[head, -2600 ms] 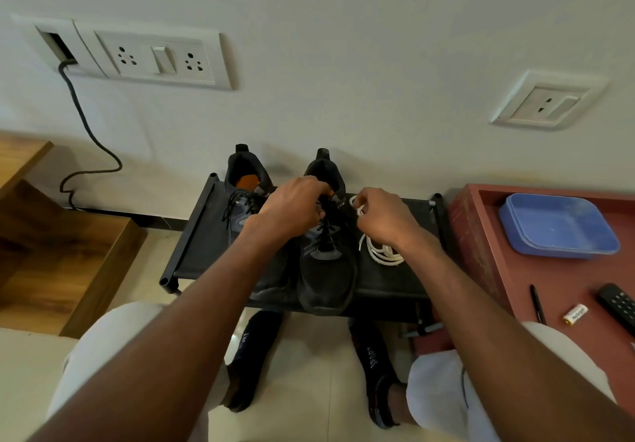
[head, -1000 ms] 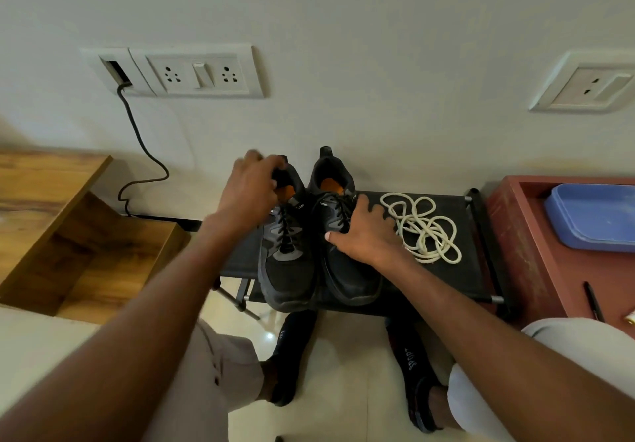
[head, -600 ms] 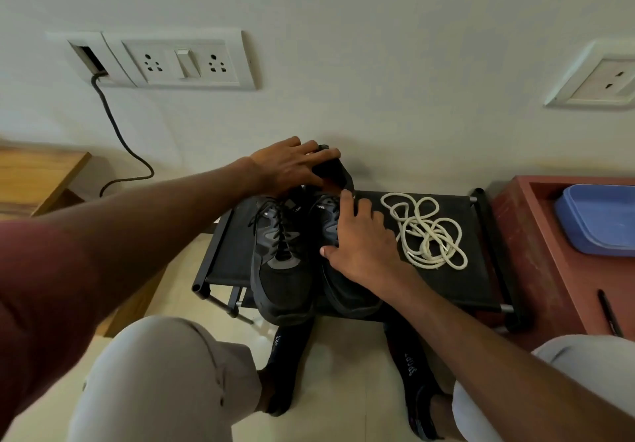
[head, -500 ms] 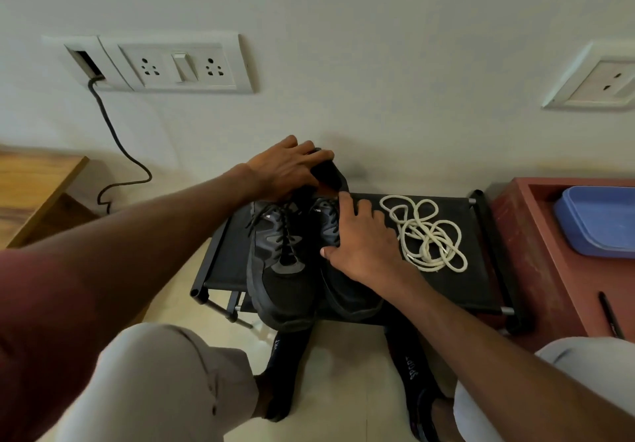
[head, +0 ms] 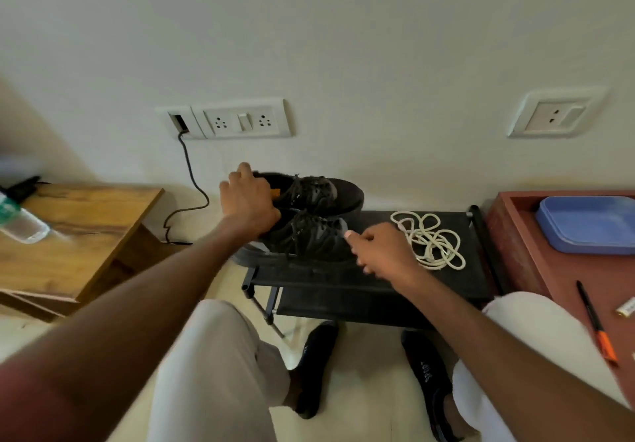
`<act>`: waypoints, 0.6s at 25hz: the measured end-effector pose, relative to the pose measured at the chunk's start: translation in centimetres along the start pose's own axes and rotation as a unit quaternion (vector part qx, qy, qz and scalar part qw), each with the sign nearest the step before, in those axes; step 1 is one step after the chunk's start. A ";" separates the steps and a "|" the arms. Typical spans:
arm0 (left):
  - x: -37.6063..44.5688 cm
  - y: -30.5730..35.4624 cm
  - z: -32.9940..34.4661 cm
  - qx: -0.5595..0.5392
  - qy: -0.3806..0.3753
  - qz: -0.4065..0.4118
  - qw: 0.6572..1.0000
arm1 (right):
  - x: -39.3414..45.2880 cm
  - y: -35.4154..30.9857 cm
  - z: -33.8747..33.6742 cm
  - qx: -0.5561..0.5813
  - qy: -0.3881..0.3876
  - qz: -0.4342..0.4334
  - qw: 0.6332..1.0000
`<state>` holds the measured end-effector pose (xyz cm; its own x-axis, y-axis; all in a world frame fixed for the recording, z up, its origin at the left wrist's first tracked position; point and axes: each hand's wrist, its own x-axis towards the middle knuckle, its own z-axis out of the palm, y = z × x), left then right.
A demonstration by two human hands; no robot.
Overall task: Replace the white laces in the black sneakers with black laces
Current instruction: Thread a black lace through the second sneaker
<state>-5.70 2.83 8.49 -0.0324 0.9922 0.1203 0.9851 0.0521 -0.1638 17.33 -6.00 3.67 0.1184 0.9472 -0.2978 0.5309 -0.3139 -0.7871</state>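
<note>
Two black sneakers with black laces lie sideways at the left end of a black rack (head: 343, 280), toes pointing right. The far sneaker (head: 323, 194) sits against the wall and the near sneaker (head: 309, 240) in front of it. My left hand (head: 249, 201) grips the pair at the heels, fingers curled over the collars. Blurred and loosely curled, my right hand (head: 381, 251) hovers by the near sneaker's toe and holds nothing. A heap of white laces (head: 429, 240) lies on the rack just right of that hand.
A wooden side table (head: 86, 232) with a plastic bottle (head: 20, 221) stands at the left. At the right, a red tray table (head: 536, 269) holds a blue lid (head: 587, 225), a pen (head: 594, 321) and a battery. A cable hangs from the wall socket (head: 240, 122). My feet are below the rack.
The sneakers have been turned from toes-toward-me to sideways and shifted to the rack's left end. My right hand lifted off the right sneaker. The view swung down and left.
</note>
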 end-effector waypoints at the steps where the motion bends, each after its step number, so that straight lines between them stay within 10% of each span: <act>1: -1.6 0.6 0.4 -0.038 -0.014 -0.056 0.998 | -1.0 -0.1 0.8 0.078 -0.061 0.040 0.994; 5: -7.9 2.7 1.7 -0.166 -0.067 -0.218 0.959 | -4.2 -0.2 2.5 0.212 -0.156 0.090 0.960; 15: -9.8 9.4 5.0 -0.336 -0.074 -0.322 0.882 | 1.4 2.6 4.7 0.239 -0.042 0.054 0.969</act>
<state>3.00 -5.81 0.92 -0.5946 0.7876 -0.1616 0.6301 0.5813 0.5148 14.91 -5.83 -1.29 0.0716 0.9046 -0.4202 0.0672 -0.4248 -0.9028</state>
